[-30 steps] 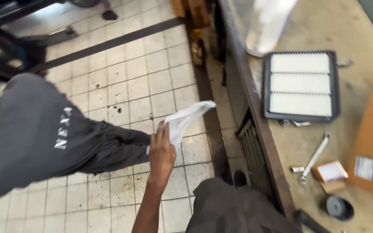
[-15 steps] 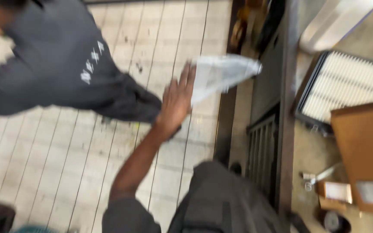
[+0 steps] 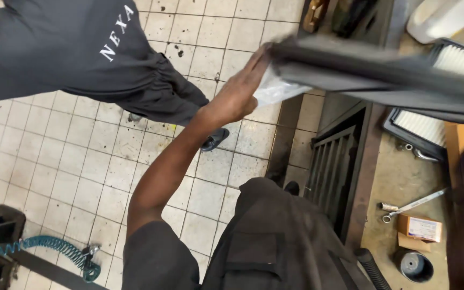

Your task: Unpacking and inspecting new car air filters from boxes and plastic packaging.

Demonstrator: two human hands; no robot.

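Swung up from over the tiled floor (image 3: 81,161) within the last second, a crumpled white plastic bag (image 3: 275,88) is being pressed by the left hand (image 3: 237,94), grip clamped on it, against a blurred dark panel (image 3: 371,75) above the desk's (image 3: 404,177) near-left edge; the right hand is not being shown.

You have one view only, from the camera on your head, looking steeply down past your own lap to the tiled floor (image 3: 65,161). It sits close: your left arm (image 3: 173,166) fills the middle, reaching away from you. The desk (image 3: 404,177) runs along the right edge, and another person's back (image 3: 55,48) crosses the top left.
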